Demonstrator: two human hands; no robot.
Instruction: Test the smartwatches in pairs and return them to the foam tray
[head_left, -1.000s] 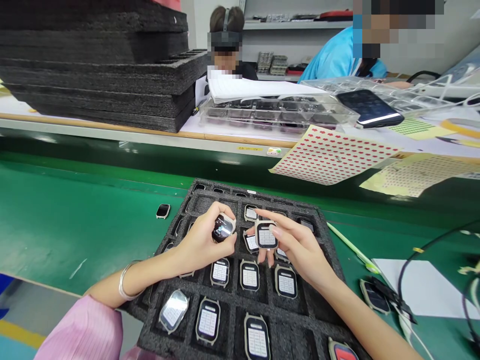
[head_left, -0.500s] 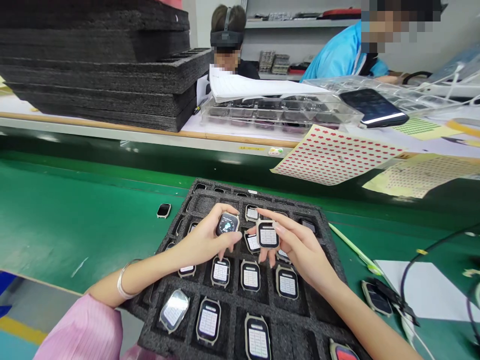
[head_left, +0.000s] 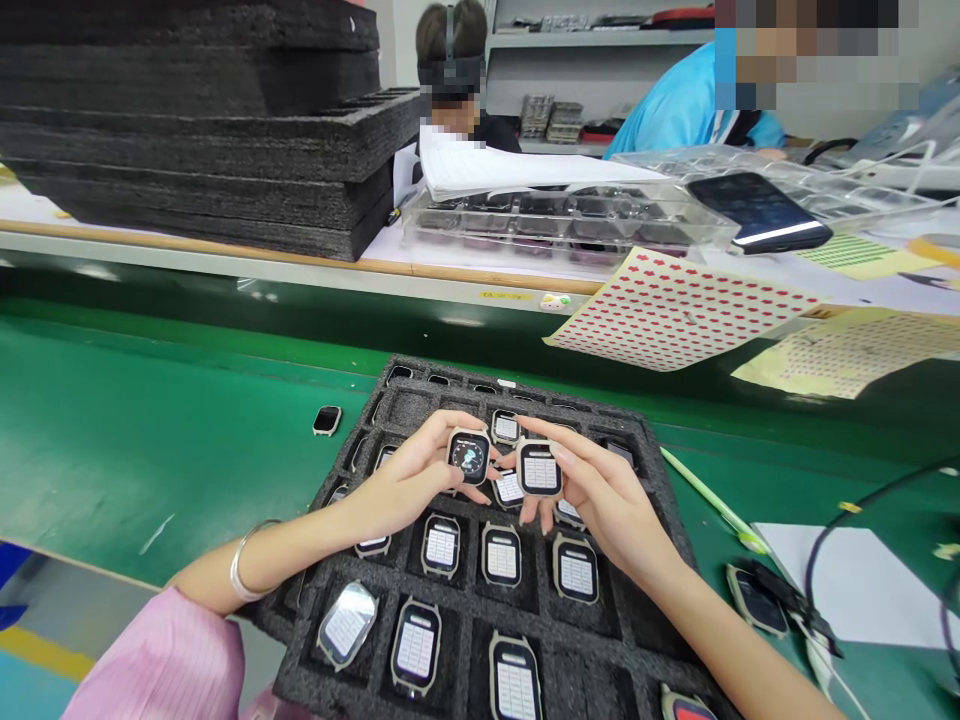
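Note:
In my left hand [head_left: 420, 465] is a smartwatch body with a dark dial on its lit screen [head_left: 469, 457], the thumb lying at its lower left edge. My right hand [head_left: 600, 490] grips a second smartwatch body [head_left: 539, 468], whose screen shows a white grid. Both watches are held side by side, a small gap apart, above a black foam tray [head_left: 465, 620]. Strapless watches fill several of its pockets, such as one with a white grid screen [head_left: 500, 554] below my hands. Fingers partly cover a tilted watch [head_left: 509, 487] beneath.
One dark watch [head_left: 327, 420] lies on the green bench left of the tray. At right are a light green stick [head_left: 712, 500], white paper [head_left: 862, 580] and a cabled watch [head_left: 756, 598]. Stacked foam trays [head_left: 187, 150], clear plastic trays [head_left: 570, 225] and a phone [head_left: 757, 210] occupy the shelf; two people sit beyond.
My left hand has turned its watch more toward me and moved it slightly right, and the thumb has shifted to its lower left edge. My right hand has barely moved.

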